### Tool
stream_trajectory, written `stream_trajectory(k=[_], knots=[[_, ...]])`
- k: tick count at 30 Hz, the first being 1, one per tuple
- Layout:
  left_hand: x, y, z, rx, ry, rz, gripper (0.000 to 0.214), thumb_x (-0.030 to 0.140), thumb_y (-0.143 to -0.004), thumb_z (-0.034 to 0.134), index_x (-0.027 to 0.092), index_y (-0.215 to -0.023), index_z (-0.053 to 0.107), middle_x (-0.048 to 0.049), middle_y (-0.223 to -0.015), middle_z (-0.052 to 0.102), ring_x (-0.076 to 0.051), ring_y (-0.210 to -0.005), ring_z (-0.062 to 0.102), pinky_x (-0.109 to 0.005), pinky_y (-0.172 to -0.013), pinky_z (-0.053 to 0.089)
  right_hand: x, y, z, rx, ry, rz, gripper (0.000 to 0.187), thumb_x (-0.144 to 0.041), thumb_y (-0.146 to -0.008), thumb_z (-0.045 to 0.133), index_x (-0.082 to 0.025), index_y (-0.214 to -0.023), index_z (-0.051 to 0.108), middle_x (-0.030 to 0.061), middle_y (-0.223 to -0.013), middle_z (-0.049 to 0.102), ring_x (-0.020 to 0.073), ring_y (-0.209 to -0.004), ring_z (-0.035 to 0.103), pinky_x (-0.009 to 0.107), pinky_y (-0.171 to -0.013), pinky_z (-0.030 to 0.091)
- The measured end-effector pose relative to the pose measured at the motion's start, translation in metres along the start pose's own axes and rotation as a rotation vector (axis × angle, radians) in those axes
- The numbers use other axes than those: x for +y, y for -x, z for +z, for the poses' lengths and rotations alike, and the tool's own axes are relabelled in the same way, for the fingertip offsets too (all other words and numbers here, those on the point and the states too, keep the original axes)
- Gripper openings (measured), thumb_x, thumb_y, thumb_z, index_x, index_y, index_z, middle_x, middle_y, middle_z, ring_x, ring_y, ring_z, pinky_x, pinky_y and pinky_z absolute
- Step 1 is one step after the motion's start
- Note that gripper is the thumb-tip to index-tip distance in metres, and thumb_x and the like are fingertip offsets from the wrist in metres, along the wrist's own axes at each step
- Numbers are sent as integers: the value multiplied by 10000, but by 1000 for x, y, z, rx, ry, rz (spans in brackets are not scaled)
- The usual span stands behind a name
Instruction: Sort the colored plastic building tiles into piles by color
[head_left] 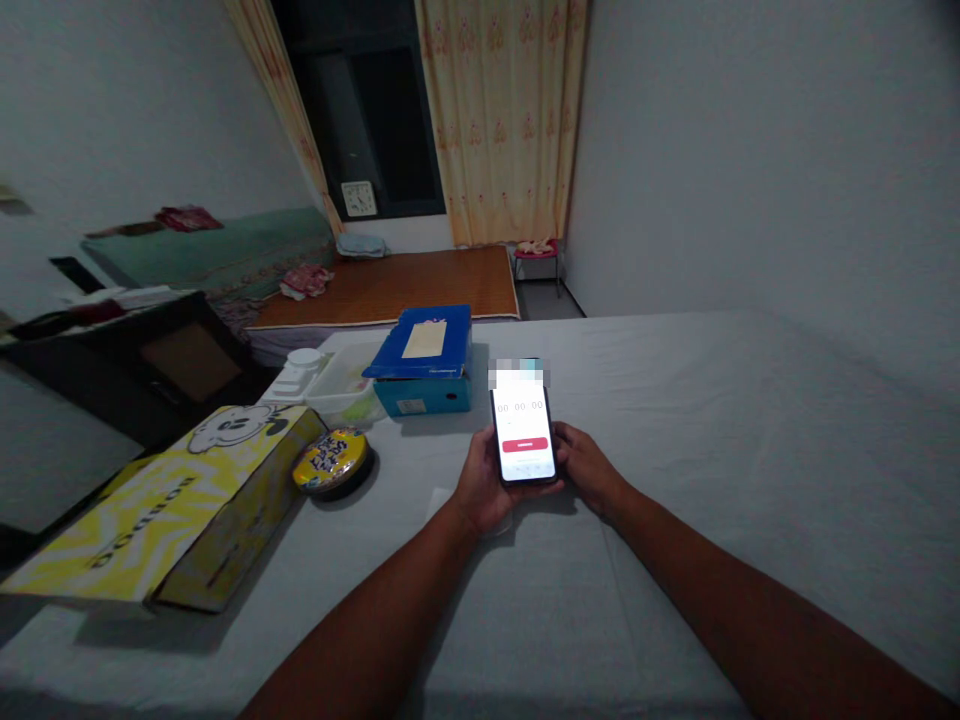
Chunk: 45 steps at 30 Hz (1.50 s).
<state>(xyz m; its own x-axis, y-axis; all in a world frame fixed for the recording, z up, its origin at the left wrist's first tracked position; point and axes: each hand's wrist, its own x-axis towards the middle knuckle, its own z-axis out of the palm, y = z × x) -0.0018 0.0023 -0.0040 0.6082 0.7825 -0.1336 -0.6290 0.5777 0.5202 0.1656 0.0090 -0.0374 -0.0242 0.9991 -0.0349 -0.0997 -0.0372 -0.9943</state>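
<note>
A smartphone [524, 425] is held upright over the table, its lit screen facing me. The screen shows a row of zeros and a red button below them; its top edge is blurred out. My left hand [484, 485] is closed around the phone's left side and bottom, with most of its fingers hidden behind it. At the right edge of the phone, my right hand [589, 465] has its fingers curled against the side. Something pale and see-through, too unclear to name, lies on the cloth under my left hand.
A white-clothed table [697, 430] spreads around my arms. To the left are a yellow cartoon box [165, 510], a round yellow tin [332, 463], a clear plastic container [345, 380] and a blue shoebox [424, 360]. Beyond stand a bed [427, 280] and a dark cabinet [142, 370].
</note>
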Motion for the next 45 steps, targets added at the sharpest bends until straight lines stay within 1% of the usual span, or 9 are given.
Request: stream_trajectory(k=[5,10,14,20,24,28,35,40,45], knots=[[0,0,0,20,-10,8,531,470,-906,493,142,-1315,579,-181,-1188,684,-357,-1020,682,-583,-841,545,-1,1,0,-16,-27,-1,346,-302,-762,618,-166,-1074,680,91,-1042,730,231,-938,668,357,-817,526],[0,0,1,25,-12,10,550,485,-909,484,142,-1332,567,-184,-1189,679,-355,-1010,684,-600,-861,532,-2,1,1,-25,-51,7,347,-330,-766,642,-165,-1071,674,90,-1027,732,217,-885,674,337,-785,527],[-1,0,0,15,-6,18,548,477,-909,488,145,-1339,558,-183,-1189,679,-360,-1028,679,-611,-877,522,-1,1,1,-17,-36,18,346,-312,-764,634,-162,-1074,671,90,-1020,734,215,-874,675,326,-767,527],[0,1,1,-2,-23,21,540,474,-919,472,133,-1329,563,-188,-1190,680,-366,-1041,676,-598,-871,531,0,0,0,-29,-15,-14,361,-292,-772,614,-168,-1105,675,91,-1067,728,224,-925,673,344,-809,533],[1,2,3,-29,-18,16,553,473,-924,465,128,-1349,548,-199,-1215,669,-369,-1057,672,-591,-874,533,0,1,0,-24,-7,-1,367,-315,-785,607,-169,-1115,673,98,-1066,728,231,-941,673,354,-819,536],[1,2,3,-26,-16,10,557,477,-925,464,130,-1354,546,-199,-1220,668,-365,-1051,675,-594,-871,534,-2,2,0,-28,3,-11,365,-313,-780,605,-163,-1106,671,102,-1052,729,236,-961,670,362,-829,534],[0,0,-1,-37,-4,13,564,478,-922,472,137,-1367,534,-199,-1209,677,-372,-1059,673,-603,-871,530,-9,3,2,-17,9,-3,360,-295,-758,597,-152,-1080,672,101,-1041,725,231,-931,669,362,-813,528],[0,2,1,-53,-8,11,562,482,-930,457,128,-1359,536,-203,-1202,678,-374,-1075,667,-583,-861,541,-11,5,3,-30,-12,2,373,-338,-770,621,-154,-1090,672,101,-1034,727,224,-890,671,349,-792,527],[0,1,0,-20,-13,11,574,496,-932,446,133,-1370,524,-203,-1224,669,-371,-1063,671,-587,-861,541,-9,5,3,-34,-24,9,374,-337,-770,618,-162,-1096,672,101,-1032,728,217,-879,670,341,-787,524]])
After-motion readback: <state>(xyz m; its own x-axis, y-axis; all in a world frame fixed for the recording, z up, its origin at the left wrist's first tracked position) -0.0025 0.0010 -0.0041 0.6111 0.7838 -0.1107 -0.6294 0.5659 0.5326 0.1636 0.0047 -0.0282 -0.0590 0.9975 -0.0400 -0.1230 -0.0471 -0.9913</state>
